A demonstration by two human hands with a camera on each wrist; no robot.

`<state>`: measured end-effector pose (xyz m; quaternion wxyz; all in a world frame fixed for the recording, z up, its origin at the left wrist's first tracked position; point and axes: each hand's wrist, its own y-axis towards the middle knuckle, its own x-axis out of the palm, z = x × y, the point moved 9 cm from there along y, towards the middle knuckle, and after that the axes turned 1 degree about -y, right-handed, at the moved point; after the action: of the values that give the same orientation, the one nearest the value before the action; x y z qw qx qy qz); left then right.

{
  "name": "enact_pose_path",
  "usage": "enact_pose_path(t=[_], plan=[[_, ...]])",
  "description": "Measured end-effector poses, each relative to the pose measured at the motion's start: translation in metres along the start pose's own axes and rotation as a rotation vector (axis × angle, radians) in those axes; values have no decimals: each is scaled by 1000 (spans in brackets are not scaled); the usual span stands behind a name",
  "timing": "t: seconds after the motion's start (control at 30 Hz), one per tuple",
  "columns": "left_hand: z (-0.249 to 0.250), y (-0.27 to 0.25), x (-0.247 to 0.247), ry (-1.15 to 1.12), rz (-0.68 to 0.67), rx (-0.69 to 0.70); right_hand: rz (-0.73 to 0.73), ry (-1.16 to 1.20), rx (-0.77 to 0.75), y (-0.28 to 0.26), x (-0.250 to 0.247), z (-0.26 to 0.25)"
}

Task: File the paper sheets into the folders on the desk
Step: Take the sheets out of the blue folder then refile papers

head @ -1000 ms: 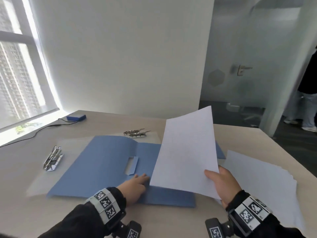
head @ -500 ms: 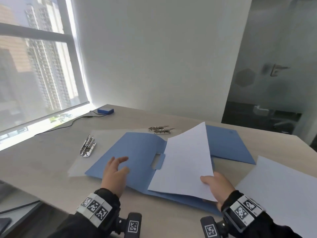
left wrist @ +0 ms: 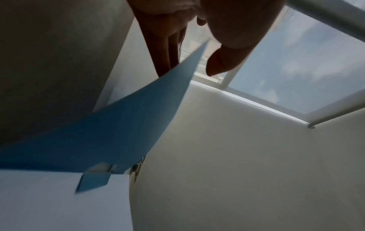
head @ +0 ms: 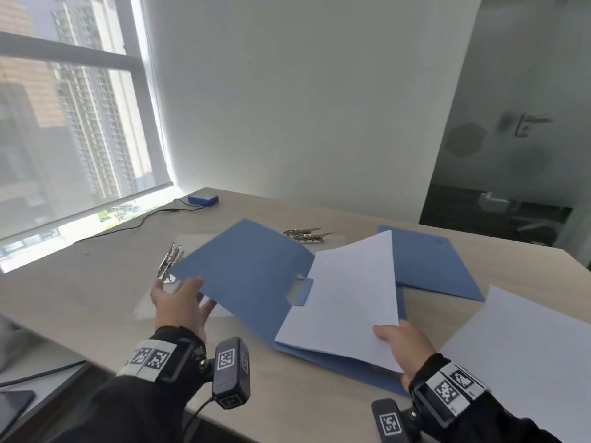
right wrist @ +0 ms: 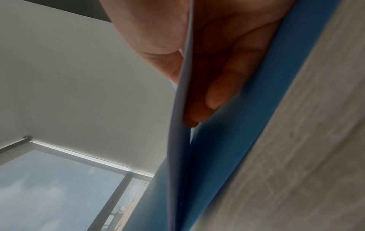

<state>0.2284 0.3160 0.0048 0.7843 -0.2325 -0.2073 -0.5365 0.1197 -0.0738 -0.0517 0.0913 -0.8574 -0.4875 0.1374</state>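
A blue folder (head: 246, 276) lies open at the middle of the desk (head: 96, 298). Its left cover (left wrist: 122, 128) is raised off the surface. My left hand (head: 179, 298) holds that cover's near corner, fingers (left wrist: 166, 51) on one face and thumb on the other. My right hand (head: 399, 346) pinches the near corner of a white sheet (head: 348, 298), thumb above and fingers (right wrist: 215, 87) below. The sheet slants low over the folder's right half (right wrist: 237, 140). A second blue folder (head: 425, 263) lies shut behind it. A stack of white sheets (head: 527, 356) lies at the right.
Metal clips lie left of the folder (head: 171, 262) and behind it (head: 307, 235). A clear plastic sheet (head: 192, 241) lies under the folder's left side. A small blue box (head: 203, 198) with a black cable (head: 128, 228) sits by the window. The desk's near edge runs below my wrists.
My left hand moved from the open folder's inside to its left cover and lifted it. The right hand lowered the white sheet nearer the folder's right half.
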Motion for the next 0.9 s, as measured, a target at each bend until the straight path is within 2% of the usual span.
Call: enact_pose_path(t=[0.07, 0.17, 0.33, 0.43, 0.5, 0.57, 0.67, 0.77, 0.9], plan=[[-10, -6, 15, -6, -124, -50, -5, 7, 9, -1, 0, 1], [-41, -23, 32, 152, -273, -181, 2, 32, 21, 0, -2, 4], [-79, -54, 50, 296, -387, -282, 7, 56, 26, -2, -2, 4], [-87, -65, 57, 257, -454, -324, 7, 58, 24, -2, -2, 3], [-90, -68, 58, 191, -473, -392, -1, 55, 15, -1, -1, 3], [-95, -66, 55, 162, -429, -461, -6, 47, 7, -2, -2, 2], [-101, -56, 53, 313, -351, -451, -29, 40, 6, -3, -1, 0], [-109, -58, 61, 507, -387, -437, -46, 22, -1, -3, 0, -1], [-124, -69, 71, 565, -427, -528, -66, 19, 8, -7, 0, -5]])
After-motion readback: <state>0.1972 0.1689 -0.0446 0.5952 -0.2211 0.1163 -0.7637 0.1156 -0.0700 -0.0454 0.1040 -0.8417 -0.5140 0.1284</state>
